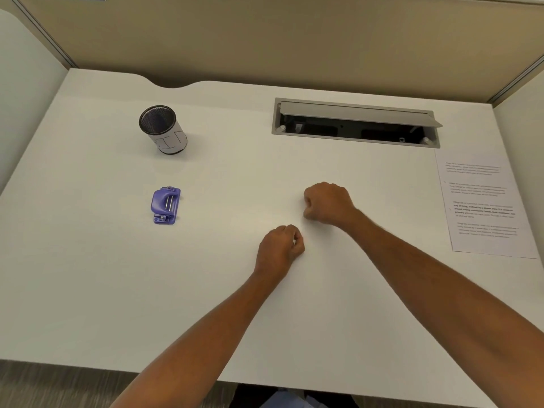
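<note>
My left hand [279,248] and my right hand [328,204] both rest as fists on the white desk [235,304], near its middle. Each has its fingers curled and holds nothing that I can see. The right fist lies a little farther back and to the right of the left one. A purple hole punch [165,205] sits on the desk well to the left of both hands. A printed sheet of paper [482,204] lies flat at the desk's right edge, to the right of my right hand.
A black mesh pen cup [162,129] with a white label stands at the back left and looks empty. An open grey cable tray [356,123] is set into the desk at the back right. Beige partition walls enclose the desk on three sides.
</note>
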### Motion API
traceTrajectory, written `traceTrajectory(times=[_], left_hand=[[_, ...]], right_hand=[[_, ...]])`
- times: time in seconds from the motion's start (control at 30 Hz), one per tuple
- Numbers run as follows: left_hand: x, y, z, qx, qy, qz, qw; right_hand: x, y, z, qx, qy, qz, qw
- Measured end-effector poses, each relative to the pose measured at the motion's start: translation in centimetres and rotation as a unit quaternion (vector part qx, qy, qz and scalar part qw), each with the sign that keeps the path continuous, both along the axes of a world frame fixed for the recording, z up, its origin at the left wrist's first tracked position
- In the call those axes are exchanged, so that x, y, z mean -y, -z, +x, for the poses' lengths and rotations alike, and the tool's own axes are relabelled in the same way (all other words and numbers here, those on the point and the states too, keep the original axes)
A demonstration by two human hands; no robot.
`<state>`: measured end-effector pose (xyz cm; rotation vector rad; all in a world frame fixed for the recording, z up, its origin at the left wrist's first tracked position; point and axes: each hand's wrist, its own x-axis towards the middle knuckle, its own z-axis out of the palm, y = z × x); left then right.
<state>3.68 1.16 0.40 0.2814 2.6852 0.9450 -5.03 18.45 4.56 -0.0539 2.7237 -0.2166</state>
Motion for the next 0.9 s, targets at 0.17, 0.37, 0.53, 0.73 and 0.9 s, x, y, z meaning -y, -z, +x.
traceTrajectory(times=[0.17,0.37,0.53,0.73,0.9], left_hand=[[0.1,-0.7,-0.5,0.067,-0.050,0.034,0.996],[0.8,-1.0,-1.0,0.138,-0.130,0.158,0.969],[2.3,-2.1,-2.2,0.201,-0.216,0.282,0.913],[5.5,-3.8,-4.4,0.174,-0.262,0.317,0.895],[9.1,-6.3,-7.7,0.118,-0.284,0.330,0.892]], right_hand=[[-4.8,0.6,2.4,0.032,0.288,-0.342,0.894],[-6.4,0.1,4.7,0.032,0.376,-0.468,0.799],[-4.6,-0.8,4.6,0.061,0.380,-0.545,0.745],[0.4,-2.9,1.7,0.082,0.344,-0.593,0.723],[5.6,-4.8,-1.9,0.094,0.306,-0.613,0.722]])
